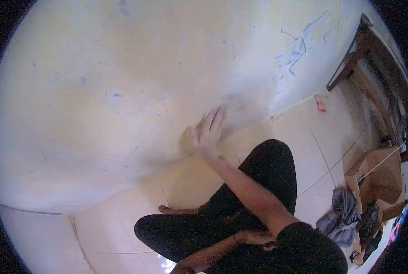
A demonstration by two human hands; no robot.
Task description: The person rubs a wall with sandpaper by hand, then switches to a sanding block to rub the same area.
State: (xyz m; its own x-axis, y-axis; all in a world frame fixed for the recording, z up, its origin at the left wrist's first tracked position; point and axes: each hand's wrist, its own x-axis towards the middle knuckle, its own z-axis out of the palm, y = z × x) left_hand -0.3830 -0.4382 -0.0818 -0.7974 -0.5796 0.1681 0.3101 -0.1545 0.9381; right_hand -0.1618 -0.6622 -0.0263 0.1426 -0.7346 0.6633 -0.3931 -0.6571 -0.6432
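Note:
My right hand (207,134), whitened with dust, reaches to the low part of the pale wall (135,59). Its fingers are stretched along the surface and slightly blurred, with the thumb apart from them. A brownish patch shows on the wall beside the thumb; I cannot tell whether it is shadow or something under the palm. My left hand (254,237) rests in my lap below the right arm, its fingers mostly hidden. Around the right hand the wall is smeared, with scattered bluish spots and flaking paint farther right.
My bent legs (270,164) in black trousers are on the tiled floor (313,160) close to the wall. On the right stand a cardboard box (382,171), a dark plastic bag (343,212) and a wooden piece of furniture (368,86). A small red-and-white wrapper (321,105) lies near the wall.

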